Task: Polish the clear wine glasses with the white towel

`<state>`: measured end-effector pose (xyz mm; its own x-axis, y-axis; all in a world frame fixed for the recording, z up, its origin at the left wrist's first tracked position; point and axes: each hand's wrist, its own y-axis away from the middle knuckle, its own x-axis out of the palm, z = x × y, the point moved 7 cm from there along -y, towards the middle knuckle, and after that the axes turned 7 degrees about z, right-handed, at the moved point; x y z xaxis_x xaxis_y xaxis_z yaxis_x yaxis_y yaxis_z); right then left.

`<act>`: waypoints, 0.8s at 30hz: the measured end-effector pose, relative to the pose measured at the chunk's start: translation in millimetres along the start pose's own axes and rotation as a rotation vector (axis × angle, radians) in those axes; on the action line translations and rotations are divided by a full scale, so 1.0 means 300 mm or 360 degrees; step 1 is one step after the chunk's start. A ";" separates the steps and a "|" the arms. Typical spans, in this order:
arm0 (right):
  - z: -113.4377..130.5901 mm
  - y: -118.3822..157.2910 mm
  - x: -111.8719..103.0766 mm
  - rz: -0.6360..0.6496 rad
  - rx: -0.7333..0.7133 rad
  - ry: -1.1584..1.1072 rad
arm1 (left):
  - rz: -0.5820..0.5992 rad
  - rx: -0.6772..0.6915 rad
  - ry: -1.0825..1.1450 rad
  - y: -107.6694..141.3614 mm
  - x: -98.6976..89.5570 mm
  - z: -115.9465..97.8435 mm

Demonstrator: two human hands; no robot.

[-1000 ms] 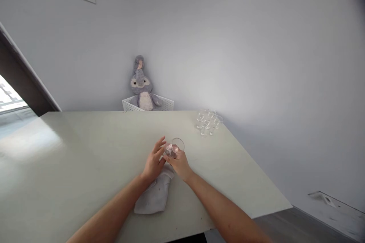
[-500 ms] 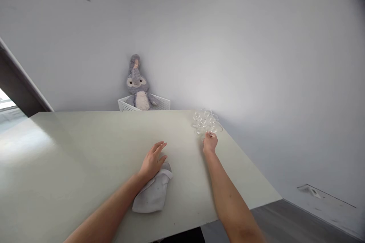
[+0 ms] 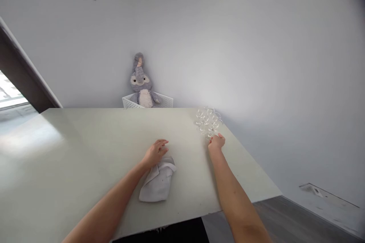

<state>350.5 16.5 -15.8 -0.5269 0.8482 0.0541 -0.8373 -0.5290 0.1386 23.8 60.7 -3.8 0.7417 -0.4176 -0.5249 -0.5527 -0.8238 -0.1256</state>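
My left hand is over the far left edge of a folded white-grey cloth on the table. Its fingers are loosely bent, thumb apart, with nothing seen in them. Farther right, my right hand is at the near edge of a cluster of clear, shiny pieces that look like small glasses. Its fingers are curled against the nearest clear glass. The grip is partly hidden by the hand, and the outlines of the glasses are hard to separate.
The pale table reaches back to the wall. Behind its far edge a grey plush toy sits in a white perforated basket. The cluster lies close to the table's right edge. A dark-framed window is at the left.
The view has shifted slightly, moving most things to the right in the picture. My right hand has moved a little right along the cluster's near edge and its fingers have changed shape. My left fingers are more bent.
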 end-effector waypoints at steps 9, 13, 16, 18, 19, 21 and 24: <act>0.085 0.741 0.122 0.1644 -0.0860 0.0507 | -0.0299 -0.0270 0.0521 -0.016 -0.136 0.059; -0.007 1.023 0.174 0.1920 -0.1577 0.1191 | -0.0481 -0.0317 0.0572 -0.004 -0.156 0.093; -0.041 0.986 0.217 0.1815 -0.1526 0.1271 | -0.0560 -0.0359 0.0592 0.003 -0.167 0.121; -0.013 0.907 0.213 0.1741 -0.1284 0.1027 | -0.0597 -0.0371 0.0608 0.006 -0.176 0.132; 0.012 0.859 0.195 0.1666 -0.1110 0.0849 | -0.0611 -0.0371 0.0615 0.007 -0.180 0.134; 0.069 0.764 0.127 0.1459 -0.0763 0.0489 | -0.0631 -0.0367 0.0629 0.010 -0.184 0.133; 0.165 0.666 -0.004 0.1128 -0.0522 0.0125 | -0.0646 -0.0377 0.0644 0.015 -0.182 0.127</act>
<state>191.0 -88.8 60.8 -0.9502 0.3072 -0.0515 -0.2913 -0.9349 -0.2027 -33.6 94.5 -7.6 0.9860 -0.1272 -0.1076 -0.1315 -0.9907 -0.0339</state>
